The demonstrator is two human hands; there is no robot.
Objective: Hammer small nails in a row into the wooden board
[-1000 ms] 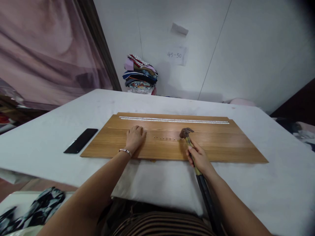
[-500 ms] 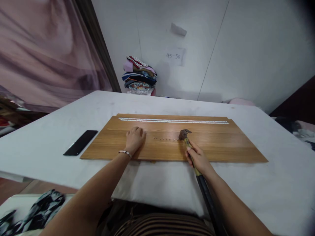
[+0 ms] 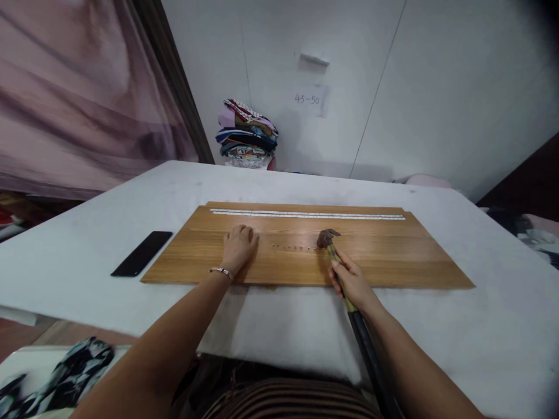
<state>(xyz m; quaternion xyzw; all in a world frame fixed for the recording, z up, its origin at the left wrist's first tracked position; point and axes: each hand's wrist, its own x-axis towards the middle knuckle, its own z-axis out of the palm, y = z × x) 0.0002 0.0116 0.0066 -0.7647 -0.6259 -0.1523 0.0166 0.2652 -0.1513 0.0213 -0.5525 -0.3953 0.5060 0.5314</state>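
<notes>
A long wooden board (image 3: 393, 256) lies flat on a white table (image 3: 480, 326). A row of small nails (image 3: 294, 247) runs across its middle. My right hand (image 3: 354, 283) is closed round the handle of a hammer (image 3: 334, 250), whose rusty head rests on the board at the right end of the nail row. My left hand (image 3: 239, 246) rests knuckles-up on the board left of the nails, fingers curled under. It wears a bracelet at the wrist.
A white measuring strip (image 3: 308, 215) lies along the board's far edge. A black phone (image 3: 142, 252) sits on the table left of the board. Folded clothes (image 3: 247, 135) are stacked against the back wall. A pink curtain (image 3: 78, 99) hangs at the left.
The hammer head has come down slightly and shifted left onto the end of the nail row. My left hand has stayed in place.
</notes>
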